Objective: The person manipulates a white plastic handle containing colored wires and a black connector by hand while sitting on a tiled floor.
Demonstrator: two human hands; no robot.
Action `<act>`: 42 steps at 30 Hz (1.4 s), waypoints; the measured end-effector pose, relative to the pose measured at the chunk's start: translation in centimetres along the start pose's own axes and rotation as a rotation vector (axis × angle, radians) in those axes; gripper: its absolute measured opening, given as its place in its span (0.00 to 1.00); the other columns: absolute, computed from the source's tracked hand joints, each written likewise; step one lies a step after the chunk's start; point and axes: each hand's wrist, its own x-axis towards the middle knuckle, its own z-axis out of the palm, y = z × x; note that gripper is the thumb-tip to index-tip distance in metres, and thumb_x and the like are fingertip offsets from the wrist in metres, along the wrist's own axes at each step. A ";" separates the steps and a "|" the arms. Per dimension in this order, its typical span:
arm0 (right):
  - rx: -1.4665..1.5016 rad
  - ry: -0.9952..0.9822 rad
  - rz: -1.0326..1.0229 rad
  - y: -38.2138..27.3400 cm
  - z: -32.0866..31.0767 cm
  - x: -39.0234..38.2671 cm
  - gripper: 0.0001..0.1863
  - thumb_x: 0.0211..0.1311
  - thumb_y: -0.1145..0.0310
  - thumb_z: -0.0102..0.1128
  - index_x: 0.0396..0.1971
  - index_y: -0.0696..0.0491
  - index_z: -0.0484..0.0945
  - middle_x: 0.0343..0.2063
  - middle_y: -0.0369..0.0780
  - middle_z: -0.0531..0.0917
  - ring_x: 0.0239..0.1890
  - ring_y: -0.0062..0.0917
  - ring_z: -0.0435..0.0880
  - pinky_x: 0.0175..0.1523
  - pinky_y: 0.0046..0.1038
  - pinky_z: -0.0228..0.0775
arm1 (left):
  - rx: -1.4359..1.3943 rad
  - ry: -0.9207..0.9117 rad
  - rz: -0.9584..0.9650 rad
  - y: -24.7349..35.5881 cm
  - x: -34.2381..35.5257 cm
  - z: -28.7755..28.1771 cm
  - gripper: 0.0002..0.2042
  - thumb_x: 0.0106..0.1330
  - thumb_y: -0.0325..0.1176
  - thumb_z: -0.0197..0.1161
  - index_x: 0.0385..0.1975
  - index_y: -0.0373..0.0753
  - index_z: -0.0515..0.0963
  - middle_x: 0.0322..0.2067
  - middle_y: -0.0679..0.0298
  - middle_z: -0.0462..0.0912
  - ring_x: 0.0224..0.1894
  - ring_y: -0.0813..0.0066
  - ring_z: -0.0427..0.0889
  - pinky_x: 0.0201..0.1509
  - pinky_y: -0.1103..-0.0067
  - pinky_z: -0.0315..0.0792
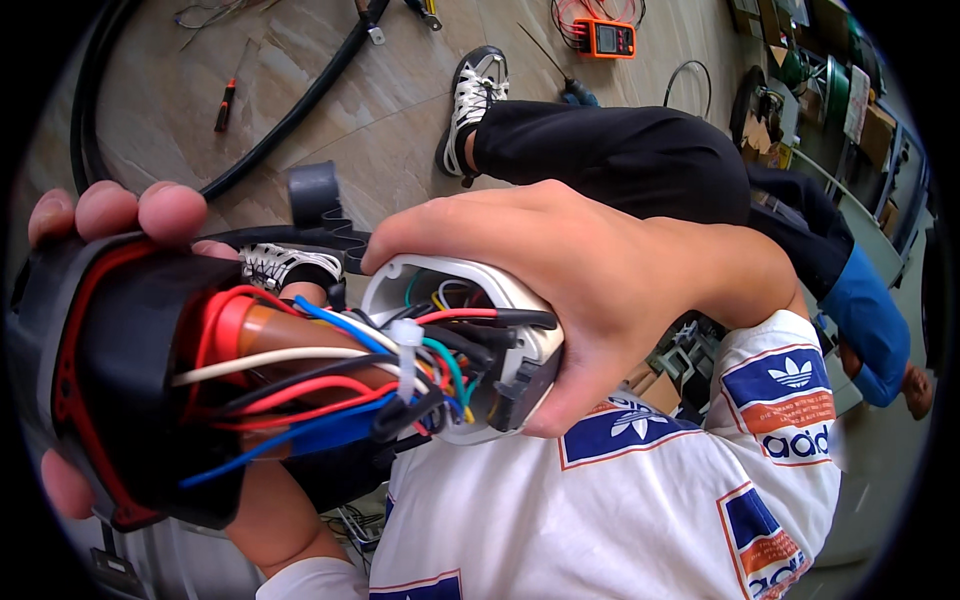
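Note:
My left hand (130,210) grips a black housing (130,350) with a red gasket round its rim at the lower left; the fingertips curl over its top. My right hand (590,280) is wrapped round a white housing (520,295) with a black block at its side. Red, blue, cream, black, green and yellow wires (300,360) run between the two housings, bunched with a translucent cable tie (406,350). The wire ends inside the black housing are partly hidden. Just behind the housings stands a curled dark grey strip (310,190).
On the tiled floor lie thick black cables (275,140), red-handled and blue-handled screwdrivers (226,105) and an orange multimeter (605,38) with leads. My outstretched leg (620,150) crosses the middle. At right, a person in blue (865,320) is bent beside shelving holding boxes and spools (850,90).

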 end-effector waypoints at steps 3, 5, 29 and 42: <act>0.014 0.015 0.008 0.1 0.1 -0.1 0.48 0.34 0.51 0.76 0.58 0.62 0.70 0.53 0.47 0.78 0.52 0.42 0.81 0.56 0.35 0.73 | -0.060 0.042 0.029 -0.8 -0.2 0.7 0.49 0.43 0.40 0.84 0.62 0.36 0.55 0.60 0.53 0.62 0.68 0.53 0.62 0.70 0.61 0.65; 0.009 0.014 0.006 0.2 0.0 -0.1 0.49 0.34 0.50 0.76 0.58 0.62 0.70 0.54 0.48 0.78 0.52 0.42 0.81 0.56 0.35 0.73 | -0.077 0.055 0.045 -1.4 -0.2 1.0 0.49 0.46 0.43 0.83 0.63 0.35 0.55 0.60 0.52 0.62 0.68 0.53 0.63 0.69 0.61 0.66; 0.078 0.084 -0.183 0.4 -0.1 -0.4 0.47 0.30 0.57 0.80 0.55 0.61 0.72 0.49 0.46 0.80 0.46 0.36 0.84 0.52 0.30 0.75 | -0.082 -0.069 0.090 -2.0 -0.9 1.3 0.48 0.49 0.40 0.82 0.64 0.37 0.55 0.67 0.51 0.60 0.73 0.50 0.56 0.75 0.60 0.61; 0.095 0.063 -0.171 0.4 -0.9 0.1 0.48 0.30 0.56 0.80 0.56 0.62 0.71 0.52 0.47 0.78 0.48 0.34 0.83 0.55 0.29 0.73 | -0.065 -0.072 0.128 -3.2 -1.2 1.5 0.48 0.48 0.40 0.82 0.64 0.37 0.55 0.67 0.52 0.61 0.73 0.50 0.56 0.75 0.60 0.61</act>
